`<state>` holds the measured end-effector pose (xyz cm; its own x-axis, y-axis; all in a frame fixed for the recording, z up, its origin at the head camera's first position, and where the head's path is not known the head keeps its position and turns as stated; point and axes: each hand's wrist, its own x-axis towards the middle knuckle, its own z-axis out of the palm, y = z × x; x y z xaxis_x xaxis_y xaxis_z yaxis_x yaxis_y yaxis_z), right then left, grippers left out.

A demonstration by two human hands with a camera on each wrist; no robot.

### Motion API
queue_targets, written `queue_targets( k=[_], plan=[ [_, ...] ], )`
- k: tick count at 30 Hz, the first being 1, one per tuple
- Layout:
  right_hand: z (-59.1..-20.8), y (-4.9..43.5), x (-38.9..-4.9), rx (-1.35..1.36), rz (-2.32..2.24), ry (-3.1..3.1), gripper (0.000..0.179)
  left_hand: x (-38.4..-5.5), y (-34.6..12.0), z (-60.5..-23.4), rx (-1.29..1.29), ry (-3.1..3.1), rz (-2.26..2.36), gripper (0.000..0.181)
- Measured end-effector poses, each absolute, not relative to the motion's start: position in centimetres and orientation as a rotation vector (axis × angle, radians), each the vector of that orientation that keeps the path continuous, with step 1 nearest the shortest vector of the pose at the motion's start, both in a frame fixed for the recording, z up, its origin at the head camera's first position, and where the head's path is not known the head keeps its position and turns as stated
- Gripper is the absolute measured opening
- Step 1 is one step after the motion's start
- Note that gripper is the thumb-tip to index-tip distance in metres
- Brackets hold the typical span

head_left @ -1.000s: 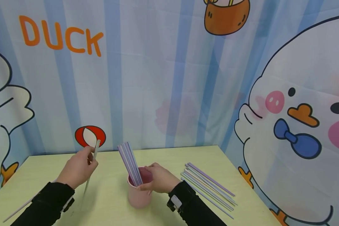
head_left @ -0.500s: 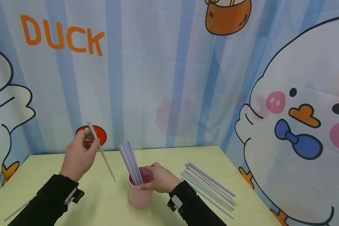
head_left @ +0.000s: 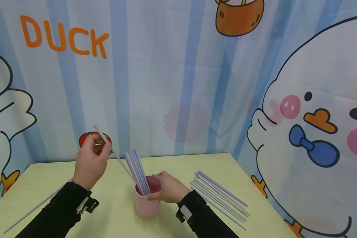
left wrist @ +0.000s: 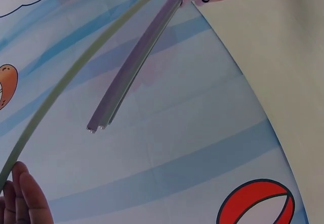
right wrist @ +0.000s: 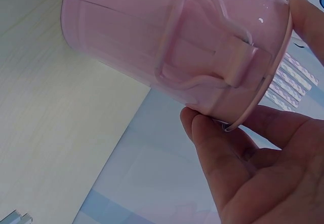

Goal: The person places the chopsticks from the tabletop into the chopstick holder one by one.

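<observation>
My left hand [head_left: 90, 162] pinches a long, thin, pale green straw [head_left: 122, 163] near its upper end, left of a pink cup [head_left: 146, 210]. The straw slants down to the right, its lower end behind the bundle near the cup's rim; whether it is inside cannot be told. A bundle of purple and pale straws [head_left: 134, 167] stands in the cup, leaning left. My right hand [head_left: 169, 188] grips the cup at its rim, thumb on the near side. A wire handle [right wrist: 164, 46] shows on the cup's side in the right wrist view.
Several loose pastel straws [head_left: 220, 196] lie side by side on the pale table [head_left: 178, 228], right of the cup. One single straw [head_left: 32, 210] lies at the left, partly behind my left forearm. A printed duck curtain [head_left: 154, 82] hangs behind the table.
My left hand rises, then moves right towards the cup. Its straw swings from nearly upright to slanting, lower end now at the cup's rim. The right hand and cup stay put.
</observation>
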<state>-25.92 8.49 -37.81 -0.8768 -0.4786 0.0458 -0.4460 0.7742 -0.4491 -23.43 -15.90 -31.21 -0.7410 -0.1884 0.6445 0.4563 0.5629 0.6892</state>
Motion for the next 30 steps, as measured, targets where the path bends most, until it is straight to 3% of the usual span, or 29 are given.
queue_targets(
  k=[30],
  plan=[
    [-37.7,8.6,-25.9,-0.791,-0.702,2.879,0.082,-24.8,-13.5,-36.9,-0.148,-2.566,-1.118,0.029]
  ],
)
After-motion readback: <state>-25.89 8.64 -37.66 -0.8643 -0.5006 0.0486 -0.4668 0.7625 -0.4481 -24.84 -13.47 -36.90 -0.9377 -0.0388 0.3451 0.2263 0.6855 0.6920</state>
